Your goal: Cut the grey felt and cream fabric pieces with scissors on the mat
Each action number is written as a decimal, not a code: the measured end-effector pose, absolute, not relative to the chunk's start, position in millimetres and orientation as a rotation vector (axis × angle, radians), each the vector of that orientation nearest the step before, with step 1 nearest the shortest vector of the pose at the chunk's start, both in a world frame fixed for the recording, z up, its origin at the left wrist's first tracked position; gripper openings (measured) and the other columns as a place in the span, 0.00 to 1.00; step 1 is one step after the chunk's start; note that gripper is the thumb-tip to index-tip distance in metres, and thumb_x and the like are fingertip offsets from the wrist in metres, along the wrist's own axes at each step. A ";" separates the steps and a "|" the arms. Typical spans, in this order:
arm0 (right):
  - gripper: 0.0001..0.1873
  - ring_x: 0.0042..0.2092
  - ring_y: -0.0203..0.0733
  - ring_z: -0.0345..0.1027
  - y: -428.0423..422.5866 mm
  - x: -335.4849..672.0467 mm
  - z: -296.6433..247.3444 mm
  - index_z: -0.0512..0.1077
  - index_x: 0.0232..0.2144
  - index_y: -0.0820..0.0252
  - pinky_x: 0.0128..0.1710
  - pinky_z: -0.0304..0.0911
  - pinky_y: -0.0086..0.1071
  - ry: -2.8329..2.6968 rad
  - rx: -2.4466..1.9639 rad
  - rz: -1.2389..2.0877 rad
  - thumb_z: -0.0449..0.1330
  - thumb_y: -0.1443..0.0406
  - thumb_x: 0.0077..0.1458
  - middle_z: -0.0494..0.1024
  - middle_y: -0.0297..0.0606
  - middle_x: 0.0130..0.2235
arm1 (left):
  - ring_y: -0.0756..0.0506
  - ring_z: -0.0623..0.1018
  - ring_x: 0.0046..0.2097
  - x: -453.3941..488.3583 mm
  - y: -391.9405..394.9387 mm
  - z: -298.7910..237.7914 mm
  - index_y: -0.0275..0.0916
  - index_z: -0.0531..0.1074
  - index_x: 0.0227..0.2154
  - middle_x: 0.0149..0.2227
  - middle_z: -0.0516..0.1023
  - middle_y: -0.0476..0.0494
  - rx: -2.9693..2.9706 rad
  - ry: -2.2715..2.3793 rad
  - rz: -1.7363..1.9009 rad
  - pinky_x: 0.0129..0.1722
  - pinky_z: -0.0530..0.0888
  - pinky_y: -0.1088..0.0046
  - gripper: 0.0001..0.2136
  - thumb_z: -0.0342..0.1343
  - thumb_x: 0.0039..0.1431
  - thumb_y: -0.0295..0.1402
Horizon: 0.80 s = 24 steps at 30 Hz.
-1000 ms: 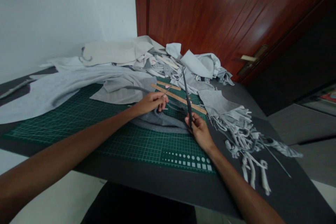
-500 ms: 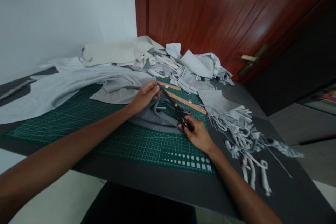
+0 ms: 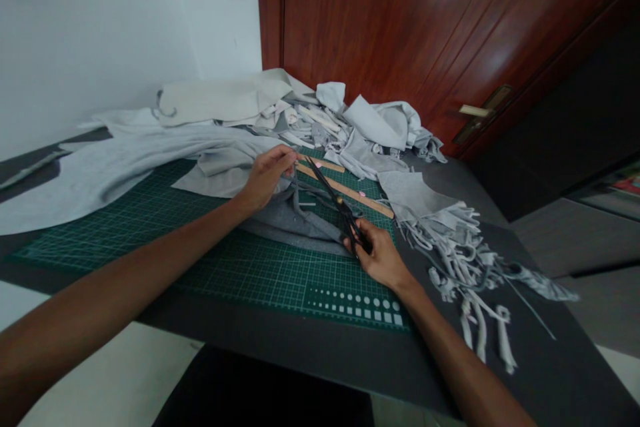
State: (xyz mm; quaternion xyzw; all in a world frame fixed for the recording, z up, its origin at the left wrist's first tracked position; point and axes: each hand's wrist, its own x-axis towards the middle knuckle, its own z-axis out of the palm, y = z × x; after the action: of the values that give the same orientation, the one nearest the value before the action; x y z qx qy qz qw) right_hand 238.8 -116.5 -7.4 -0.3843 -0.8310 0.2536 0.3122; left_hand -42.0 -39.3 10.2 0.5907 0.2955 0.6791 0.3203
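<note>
My right hand (image 3: 379, 250) is closed round the handles of black scissors (image 3: 340, 201), whose blades point up and to the left, slightly parted at the tips. Just left of those tips, my left hand (image 3: 273, 170) pinches the edge of a dark grey fabric piece (image 3: 300, 225), and a narrow strip hangs below its fingers. The fabric lies bunched on a green cutting mat (image 3: 240, 273) under both hands. Behind the scissors, two wooden rulers (image 3: 365, 199) rest on the mat with small pink pieces by them.
Pale grey cloth (image 3: 125, 160) spreads over the table's left side. A cream fabric piece (image 3: 215, 100) and heaped scraps (image 3: 380, 127) line the back against the wall and wooden door (image 3: 375, 20). Cut strips (image 3: 465, 260) lie along the right side of the dark table (image 3: 280, 347).
My left hand has drawn back to the left, away from the scissor tips. The blades have parted slightly, while my right hand has hardly moved.
</note>
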 end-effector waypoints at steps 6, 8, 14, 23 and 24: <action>0.05 0.27 0.34 0.59 -117.1 240.6 -6.6 0.63 0.30 0.56 0.29 0.53 0.29 -2.287 -1.005 0.708 0.57 0.68 0.53 0.66 0.29 0.27 | 0.53 0.67 0.26 -46.1 -38.7 17.9 0.40 0.77 0.27 0.27 0.73 0.49 1.486 0.765 1.883 0.26 0.66 0.77 0.13 0.65 0.56 0.45; 0.05 0.27 0.34 0.59 -117.5 240.4 -6.8 0.63 0.30 0.57 0.28 0.53 0.29 -2.291 -1.006 0.704 0.57 0.68 0.53 0.66 0.29 0.27 | 0.54 0.67 0.26 -46.3 -39.3 19.8 0.40 0.77 0.26 0.27 0.73 0.49 1.470 0.761 1.886 0.26 0.66 0.77 0.13 0.66 0.55 0.45; 0.05 0.26 0.34 0.58 -116.6 240.9 -8.5 0.63 0.29 0.56 0.27 0.52 0.28 -2.250 -1.003 0.721 0.58 0.66 0.55 0.64 0.28 0.26 | 0.54 0.68 0.26 -45.3 -39.4 19.9 0.40 0.77 0.25 0.30 0.76 0.48 1.438 0.766 1.880 0.25 0.66 0.78 0.12 0.66 0.54 0.43; 0.05 0.26 0.34 0.59 -115.0 243.1 -10.2 0.64 0.31 0.57 0.27 0.53 0.28 -2.271 -1.013 0.731 0.59 0.64 0.56 0.65 0.29 0.26 | 0.53 0.67 0.26 -47.3 -38.9 19.6 0.41 0.79 0.26 0.27 0.74 0.49 1.502 0.794 1.893 0.25 0.65 0.77 0.13 0.66 0.54 0.46; 0.05 0.27 0.34 0.59 -114.9 243.4 -9.9 0.65 0.31 0.57 0.27 0.53 0.28 -2.273 -1.014 0.732 0.59 0.64 0.56 0.65 0.29 0.26 | 0.53 0.67 0.26 -47.7 -38.9 19.4 0.41 0.79 0.26 0.27 0.73 0.49 1.515 0.788 1.891 0.25 0.65 0.77 0.13 0.66 0.54 0.46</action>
State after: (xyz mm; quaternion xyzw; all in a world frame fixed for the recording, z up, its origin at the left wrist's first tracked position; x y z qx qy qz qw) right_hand 243.4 -114.9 -9.9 -0.3762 -0.8436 0.2716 0.2702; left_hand -47.7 -38.9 19.4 0.5687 0.2956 0.7097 0.2925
